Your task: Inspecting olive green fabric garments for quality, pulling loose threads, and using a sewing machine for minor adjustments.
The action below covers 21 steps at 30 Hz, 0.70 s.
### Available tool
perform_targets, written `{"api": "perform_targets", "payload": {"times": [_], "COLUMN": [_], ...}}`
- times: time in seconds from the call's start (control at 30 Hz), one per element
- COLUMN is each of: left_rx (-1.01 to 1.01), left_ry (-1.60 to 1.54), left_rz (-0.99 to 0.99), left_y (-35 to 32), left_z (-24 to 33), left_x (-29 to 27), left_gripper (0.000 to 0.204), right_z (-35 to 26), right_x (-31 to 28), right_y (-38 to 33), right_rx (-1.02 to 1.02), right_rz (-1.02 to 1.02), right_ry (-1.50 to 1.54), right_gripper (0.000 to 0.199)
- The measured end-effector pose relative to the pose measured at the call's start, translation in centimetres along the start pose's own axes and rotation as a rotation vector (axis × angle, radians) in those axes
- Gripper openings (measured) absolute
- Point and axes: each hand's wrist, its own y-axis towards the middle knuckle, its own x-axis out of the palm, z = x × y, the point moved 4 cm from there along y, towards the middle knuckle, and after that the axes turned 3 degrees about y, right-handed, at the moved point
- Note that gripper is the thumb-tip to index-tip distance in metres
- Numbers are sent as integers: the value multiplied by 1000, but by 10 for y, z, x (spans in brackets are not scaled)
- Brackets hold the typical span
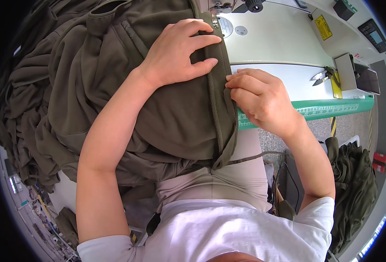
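Observation:
A large olive-brown fleece garment [175, 118] is heaped over my lap and the left side of the table. Its edge, with a narrow strip [230, 139] along it, runs from near my lap up to the sewing machine's presser foot [215, 21]. My left hand [182, 52] lies on the cloth just left of that edge, fingers spread and fingertips close to the foot. Lower down, my right hand [260, 98] pinches the strip at the garment's right edge between thumb and fingers.
A white sewing machine bed [276, 43] stands beyond my right hand, with a green ruler edge [328, 107] in front. Thread snips [320, 77] and a small open box [354, 76] sit to the right. More olive-brown cloth [350, 187] hangs at lower right.

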Motion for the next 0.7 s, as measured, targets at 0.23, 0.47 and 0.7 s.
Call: {"api": "perform_targets", "payload": {"times": [0.23,0.47,0.7], "left_rx": [45,84,92], "left_ry": [7,-35,-8], "left_rz": [65,48,96], "left_y": [4,5,9], "left_z": [-2,-4,-12], "left_x": [-1,1,3], "left_gripper": [32,23,19], "right_z": [4,10,20], "right_x": [1,2,3], "right_y": [2,5,10], "right_rx": [23,38,75], "right_rz": [-6,10,12], "right_ry": [20,29,16], "right_gripper": [17,19,20]}}
